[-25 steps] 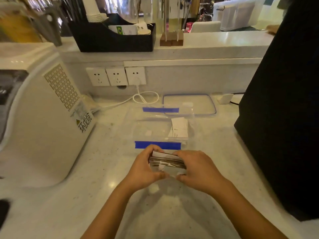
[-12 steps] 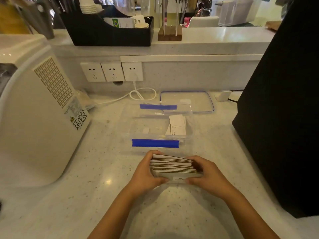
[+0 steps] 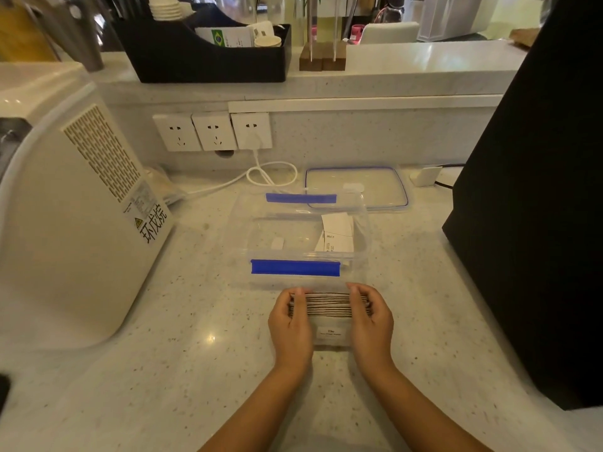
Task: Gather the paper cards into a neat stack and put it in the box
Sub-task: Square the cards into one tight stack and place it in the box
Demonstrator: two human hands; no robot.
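Observation:
A stack of paper cards [image 3: 329, 308] stands on its long edge on the counter, squared up, with brown edges on top and a small printed label facing me. My left hand [image 3: 291, 324] clasps its left end and my right hand [image 3: 370, 316] clasps its right end. Just behind the stack sits the clear plastic box [image 3: 295, 268] with blue clips on its near and far rims. Inside the box a few white cards [image 3: 336, 237] lean against the right wall.
The box's clear lid [image 3: 357, 188] lies behind it to the right. A white appliance [image 3: 75, 203] stands at the left, a tall black object [image 3: 535, 203] at the right. Wall sockets [image 3: 213, 131] and a coiled white cable [image 3: 270, 174] are at the back.
The cards went from a loose, fanned bundle to a squared stack standing on edge. Both hands shifted to its two ends, a little nearer the box.

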